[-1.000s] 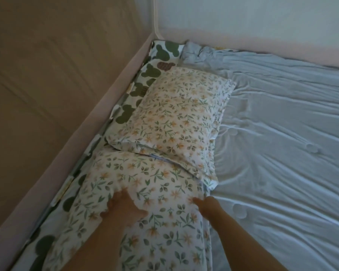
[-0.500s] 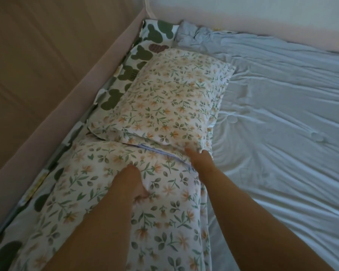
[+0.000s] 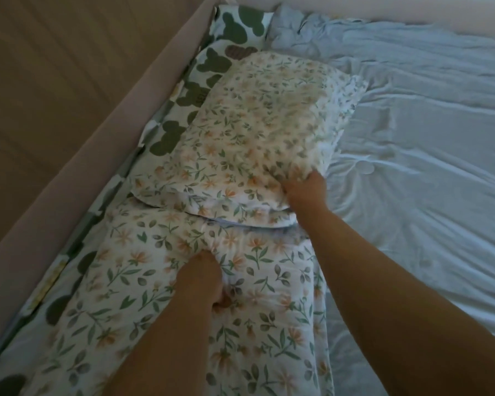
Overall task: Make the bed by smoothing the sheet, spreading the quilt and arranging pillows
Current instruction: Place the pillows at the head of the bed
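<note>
Two floral pillows lie end to end along the left side of the bed. The far pillow (image 3: 257, 132) overlaps the top edge of the near pillow (image 3: 183, 310). My right hand (image 3: 306, 192) grips the far pillow's near right corner, its fingers buried in the fabric. My left hand (image 3: 203, 284) presses down into the middle of the near pillow with curled fingers, bunching the cover. A pale blue quilt (image 3: 412, 167) covers the rest of the bed, wrinkled. Under the pillows shows a white sheet with green bear shapes (image 3: 172, 135).
A padded pinkish bed rail (image 3: 92, 144) runs along the left, with a tan wall behind it. Another padded rail (image 3: 355, 7) crosses the head of the bed. The quilt's corner (image 3: 292, 32) is bunched up beside the far pillow.
My right hand has moved up from the seam between the pillows to the far pillow's near right corner and taken hold of it. The left hand stays pressed into the near pillow.
</note>
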Action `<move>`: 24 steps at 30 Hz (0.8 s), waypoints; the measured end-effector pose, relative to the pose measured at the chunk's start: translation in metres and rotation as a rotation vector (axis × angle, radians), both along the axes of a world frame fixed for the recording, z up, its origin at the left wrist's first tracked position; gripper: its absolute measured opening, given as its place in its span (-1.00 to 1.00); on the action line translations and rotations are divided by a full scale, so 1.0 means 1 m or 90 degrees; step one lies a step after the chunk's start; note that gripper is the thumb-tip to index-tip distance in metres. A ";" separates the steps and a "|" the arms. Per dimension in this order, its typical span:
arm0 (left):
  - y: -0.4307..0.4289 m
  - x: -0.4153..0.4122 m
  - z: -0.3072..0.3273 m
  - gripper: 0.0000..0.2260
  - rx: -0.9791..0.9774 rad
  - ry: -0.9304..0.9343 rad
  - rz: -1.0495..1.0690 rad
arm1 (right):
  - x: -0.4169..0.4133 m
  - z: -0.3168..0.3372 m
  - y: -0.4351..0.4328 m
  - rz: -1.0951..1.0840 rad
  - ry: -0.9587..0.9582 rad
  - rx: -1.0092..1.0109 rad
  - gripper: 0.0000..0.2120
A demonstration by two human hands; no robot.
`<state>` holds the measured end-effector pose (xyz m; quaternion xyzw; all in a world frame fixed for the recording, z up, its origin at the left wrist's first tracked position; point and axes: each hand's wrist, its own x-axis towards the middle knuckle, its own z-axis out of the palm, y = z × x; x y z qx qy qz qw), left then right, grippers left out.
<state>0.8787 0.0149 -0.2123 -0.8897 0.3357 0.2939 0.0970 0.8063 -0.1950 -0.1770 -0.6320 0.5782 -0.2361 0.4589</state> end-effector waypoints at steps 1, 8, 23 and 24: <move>0.000 0.000 -0.001 -0.25 -0.002 -0.002 -0.005 | 0.000 0.008 -0.003 0.012 -0.026 -0.089 -0.62; 0.002 -0.001 -0.003 -0.31 -0.005 0.003 0.011 | -0.062 -0.034 -0.022 0.071 0.300 0.056 -0.54; 0.023 -0.023 -0.004 -0.28 -0.101 -0.039 0.036 | -0.113 -0.044 0.124 -0.076 0.210 0.193 -0.25; 0.029 -0.028 0.000 -0.32 -0.117 -0.051 0.030 | -0.121 -0.042 0.139 -0.051 0.194 0.248 -0.18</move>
